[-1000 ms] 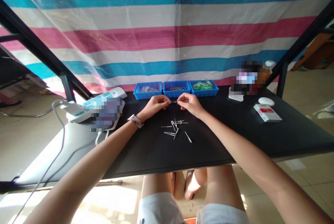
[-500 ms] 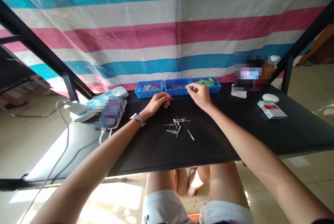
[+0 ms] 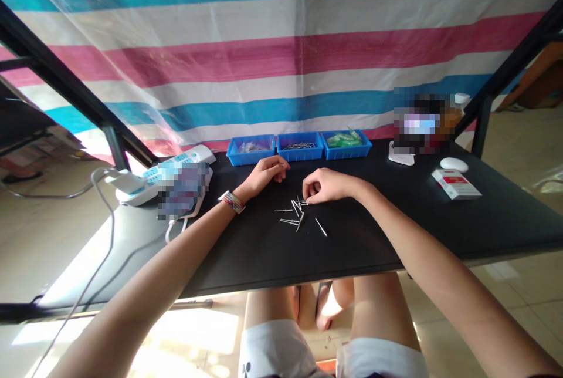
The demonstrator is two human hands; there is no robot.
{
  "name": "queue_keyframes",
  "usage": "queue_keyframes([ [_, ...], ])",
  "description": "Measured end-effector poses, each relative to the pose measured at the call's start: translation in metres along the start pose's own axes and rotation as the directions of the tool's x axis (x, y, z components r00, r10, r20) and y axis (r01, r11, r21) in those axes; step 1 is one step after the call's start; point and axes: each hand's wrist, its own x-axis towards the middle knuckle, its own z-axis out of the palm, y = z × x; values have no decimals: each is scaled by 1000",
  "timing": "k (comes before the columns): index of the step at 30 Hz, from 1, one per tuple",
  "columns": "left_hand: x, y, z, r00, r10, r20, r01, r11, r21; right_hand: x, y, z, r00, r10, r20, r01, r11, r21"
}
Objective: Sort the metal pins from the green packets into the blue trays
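Note:
Several silver blind rivets (image 3: 299,213) lie in a loose pile on the black table. One blind rivet (image 3: 321,227) lies apart at the right of the pile. My right hand (image 3: 328,184) is at the pile's upper right edge, its fingers bent down and closed on a rivet there; the fingertips partly hide it. My left hand (image 3: 266,174) rests on the table in front of the blue bins, fingers loosely bent and a little apart, with nothing visible in it. The middle blue bin (image 3: 299,154) holds small metal pieces.
At the left, a blue bin (image 3: 248,158) holds clear plastic bags; another blue bin (image 3: 347,151) holds green pieces. A power strip (image 3: 193,157) and a blurred device (image 3: 183,190) lie left. A red-and-white box (image 3: 456,184) and white oval object (image 3: 454,165) are right.
My right hand has moved from the edge of the middle and right bins down to the rivet pile. My left hand has stayed in place.

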Motion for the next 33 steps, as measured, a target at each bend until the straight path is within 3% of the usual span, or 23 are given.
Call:
queue_keyframes([
  [13, 2, -4, -3, 1000, -2, 20, 2, 1000, -4, 3, -2, 2, 996, -5, -84, -1, 998, -65],
  [20, 1, -1, -2, 1000, 1, 29, -2, 1000, 16, 8, 2, 5, 981, 5, -196, 7, 998, 64],
  [26, 2, 0, -2, 998, -7, 65, 2, 997, 76, 20, 15, 14, 895, 0, -446, 123, 962, 246],
  [33, 1, 4, -1, 995, -41, 95, 29, 991, 133, 25, 18, 20, 807, -29, -591, 174, 966, 191],
])
